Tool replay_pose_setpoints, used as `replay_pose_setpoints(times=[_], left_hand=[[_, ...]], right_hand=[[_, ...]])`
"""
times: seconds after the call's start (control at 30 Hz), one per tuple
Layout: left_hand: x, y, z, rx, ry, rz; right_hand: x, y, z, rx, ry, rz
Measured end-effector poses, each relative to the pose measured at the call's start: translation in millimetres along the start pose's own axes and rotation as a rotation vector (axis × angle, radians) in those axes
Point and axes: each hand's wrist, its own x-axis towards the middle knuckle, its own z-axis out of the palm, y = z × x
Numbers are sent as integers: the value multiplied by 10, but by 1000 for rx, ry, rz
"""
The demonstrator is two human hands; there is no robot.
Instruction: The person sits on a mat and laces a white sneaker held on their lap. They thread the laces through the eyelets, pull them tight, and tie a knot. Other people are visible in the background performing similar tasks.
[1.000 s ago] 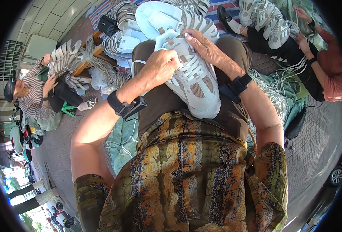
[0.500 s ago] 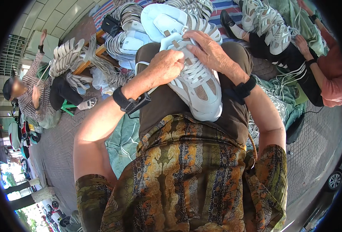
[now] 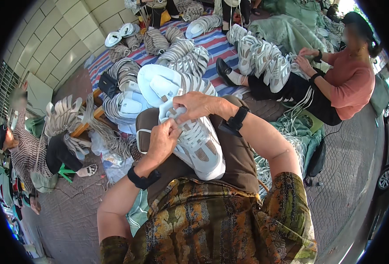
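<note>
A white sneaker (image 3: 203, 147) lies on my lap, toe toward me, laces facing up. My left hand (image 3: 161, 141) grips its left side near the heel, fingers curled on the upper. My right hand (image 3: 196, 105) closes over the heel end and pinches the lace area. Both wrists carry black bands. Behind the shoe, another white sneaker (image 3: 159, 86) shows its pale sole.
Piles of white sneakers (image 3: 177, 50) lie on a striped mat (image 3: 223, 42) ahead. A person in a pink top (image 3: 350, 81) sits at right with sneakers (image 3: 262, 57) on their legs. A person in a striped shirt (image 3: 21, 149) sits at left. White laces (image 3: 282, 145) lie by my right side.
The view has tilted up, showing more of the mat and the people. My hands have shifted slightly along the sneaker's heel end while still holding it.
</note>
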Motion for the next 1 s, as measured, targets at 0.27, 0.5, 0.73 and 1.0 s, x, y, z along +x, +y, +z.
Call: replay_pose_setpoints(times=[0.27,0.5,0.73,1.0], left_hand=[[-65,115,70,177,79,124],[-12,109,112,142,91,73],[-31,82,268,145,171,130],[16,146,267,212,131,165]], right_hand=[[114,186,20,390,-148,-6],[10,228,113,533,20,-86],[-13,323,165,561,93,-93],[-71,248,99,511,24,-74]])
